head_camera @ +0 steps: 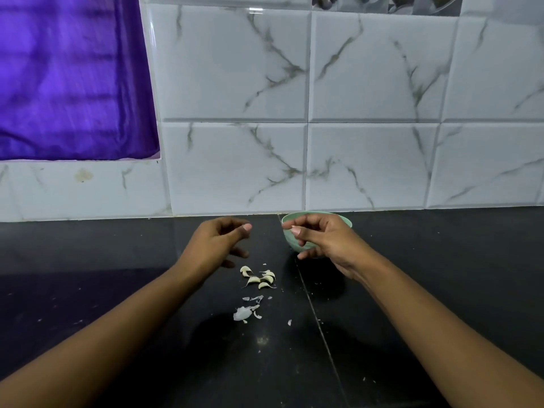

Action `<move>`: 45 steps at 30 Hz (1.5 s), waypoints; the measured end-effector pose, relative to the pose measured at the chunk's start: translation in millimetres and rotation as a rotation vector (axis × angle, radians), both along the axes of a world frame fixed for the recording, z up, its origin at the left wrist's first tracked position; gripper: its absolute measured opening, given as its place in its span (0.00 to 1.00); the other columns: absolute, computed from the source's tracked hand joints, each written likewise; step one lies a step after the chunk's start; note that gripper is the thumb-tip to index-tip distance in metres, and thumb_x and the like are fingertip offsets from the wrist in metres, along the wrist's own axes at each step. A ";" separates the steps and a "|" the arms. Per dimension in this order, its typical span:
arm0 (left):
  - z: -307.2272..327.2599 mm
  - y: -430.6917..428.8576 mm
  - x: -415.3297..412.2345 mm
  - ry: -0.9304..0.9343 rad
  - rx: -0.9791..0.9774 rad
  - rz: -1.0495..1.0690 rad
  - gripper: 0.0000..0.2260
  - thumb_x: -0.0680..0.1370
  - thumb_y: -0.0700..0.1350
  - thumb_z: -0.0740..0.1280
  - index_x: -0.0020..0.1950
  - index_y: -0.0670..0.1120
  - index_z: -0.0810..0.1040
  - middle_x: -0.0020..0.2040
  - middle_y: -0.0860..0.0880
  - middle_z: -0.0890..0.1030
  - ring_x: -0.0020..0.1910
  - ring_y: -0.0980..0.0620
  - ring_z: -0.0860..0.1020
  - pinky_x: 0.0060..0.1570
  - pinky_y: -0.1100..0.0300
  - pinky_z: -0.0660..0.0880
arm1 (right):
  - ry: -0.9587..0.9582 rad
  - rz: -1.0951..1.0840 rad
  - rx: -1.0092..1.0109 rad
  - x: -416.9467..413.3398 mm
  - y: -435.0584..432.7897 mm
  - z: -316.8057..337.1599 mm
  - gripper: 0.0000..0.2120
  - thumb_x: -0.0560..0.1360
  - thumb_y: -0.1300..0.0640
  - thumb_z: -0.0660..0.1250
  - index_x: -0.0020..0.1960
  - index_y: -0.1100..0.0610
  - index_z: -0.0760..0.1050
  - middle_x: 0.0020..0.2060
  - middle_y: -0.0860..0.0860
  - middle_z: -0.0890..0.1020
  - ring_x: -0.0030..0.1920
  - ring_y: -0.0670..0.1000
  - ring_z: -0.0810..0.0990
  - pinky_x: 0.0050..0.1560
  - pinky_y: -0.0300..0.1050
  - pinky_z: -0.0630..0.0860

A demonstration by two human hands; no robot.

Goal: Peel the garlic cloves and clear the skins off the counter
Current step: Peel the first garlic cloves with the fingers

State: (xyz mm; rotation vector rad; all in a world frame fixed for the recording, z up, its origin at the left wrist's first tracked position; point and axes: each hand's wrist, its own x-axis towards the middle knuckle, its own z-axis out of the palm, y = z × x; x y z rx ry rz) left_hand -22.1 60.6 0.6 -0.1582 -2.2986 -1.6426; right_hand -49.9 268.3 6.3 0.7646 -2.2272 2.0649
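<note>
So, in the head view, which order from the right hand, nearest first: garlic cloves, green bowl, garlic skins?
1. green bowl, just behind the right hand.
2. garlic cloves, to its left.
3. garlic skins, past the cloves, lower left.

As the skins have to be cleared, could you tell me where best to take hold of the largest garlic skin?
Probably pinch the largest garlic skin by its edge, fingertips coming down from the near side: it is thin, papery and lies almost flat on the counter, and the garlic cloves sit just beyond it.
</note>
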 end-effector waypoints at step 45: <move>20.5 72.5 -64.8 -0.506 -0.138 -0.120 0.22 0.81 0.55 0.59 0.69 0.42 0.64 0.63 0.39 0.72 0.32 0.46 0.82 0.32 0.57 0.78 | 0.503 -0.338 0.317 -2.2 10.5 5.3 0.09 0.75 0.65 0.66 0.46 0.52 0.81 0.37 0.51 0.83 0.30 0.51 0.82 0.35 0.44 0.80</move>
